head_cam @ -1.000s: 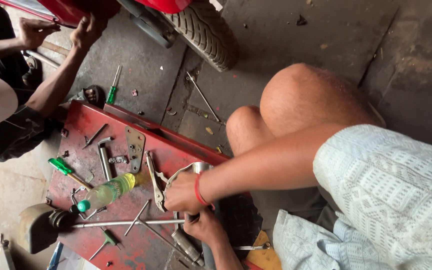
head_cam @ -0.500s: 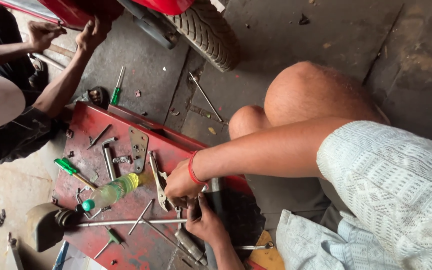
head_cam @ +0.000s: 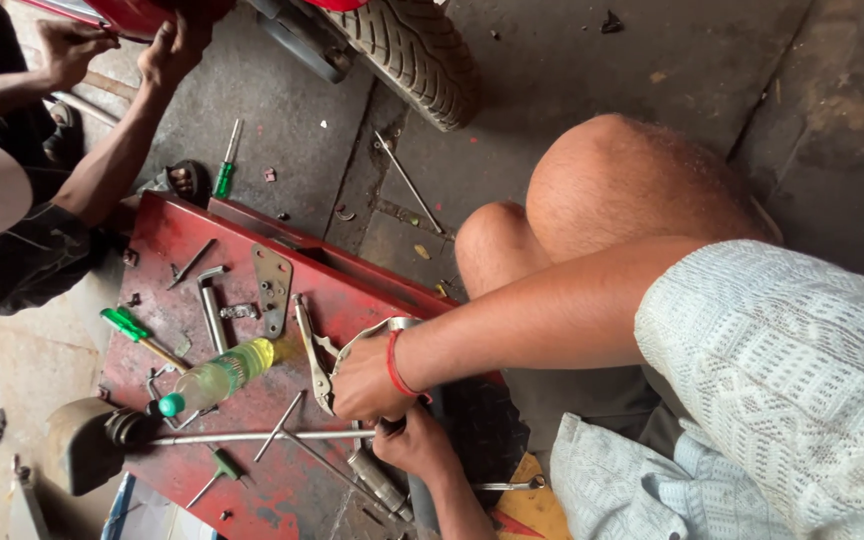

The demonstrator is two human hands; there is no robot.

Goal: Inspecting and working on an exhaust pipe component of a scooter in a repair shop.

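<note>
Red tray (head_cam: 167, 235): two green screwdrivers, one bottle (head_cam: 214, 377); both hands (head_cam: 364, 378) closed on locking pliers (head_cam: 314, 345).

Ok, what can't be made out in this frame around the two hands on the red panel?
Head view only:
- Right hand: its palm covers the locking pliers, so the grip is unclear.
- Left hand: tucked beneath the right; what it pinches is hidden.
- Red panel: bottom end cut off by the frame edge.
- Small bolts there: too small to identify.

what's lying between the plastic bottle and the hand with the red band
In the head view, locking pliers lie on the red tray between the bottle and the banded hand, their lower end by its fingers.
</note>
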